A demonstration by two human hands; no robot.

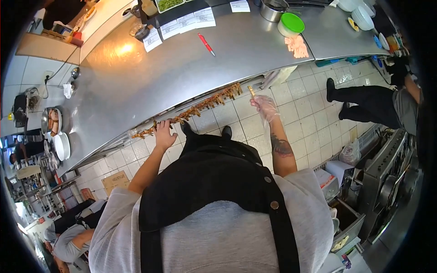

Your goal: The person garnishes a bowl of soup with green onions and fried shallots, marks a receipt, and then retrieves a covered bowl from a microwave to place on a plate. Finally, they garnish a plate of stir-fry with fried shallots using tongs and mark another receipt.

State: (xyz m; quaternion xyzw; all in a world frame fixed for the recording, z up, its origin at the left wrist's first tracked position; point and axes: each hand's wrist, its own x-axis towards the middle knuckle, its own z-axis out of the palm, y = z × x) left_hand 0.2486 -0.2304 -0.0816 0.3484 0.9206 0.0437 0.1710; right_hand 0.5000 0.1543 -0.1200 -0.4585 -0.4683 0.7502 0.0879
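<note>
A long row of wooden clothespins (205, 105) runs along a rail just below the front edge of the steel counter. My bare left hand (164, 135) rests at the left part of this row, fingers apart over the clothespins and thumb out to the side. Past the right end of the row, my right hand (264, 108) wears a loose clear plastic glove. Its fingers are closed on a single wooden clothespin (251, 91), which points up toward the counter. The clothespin in my right hand is apart from the row.
On the steel counter (182, 68) lie printed slips (186, 23), a red pen (206, 44), a green-lidded tub (291, 25) and pinkish gloves (297, 47). White bowls (62, 145) stand at left. A co-worker (378, 102) is at right, near a stove (387, 164). Another person (75, 239) is behind left.
</note>
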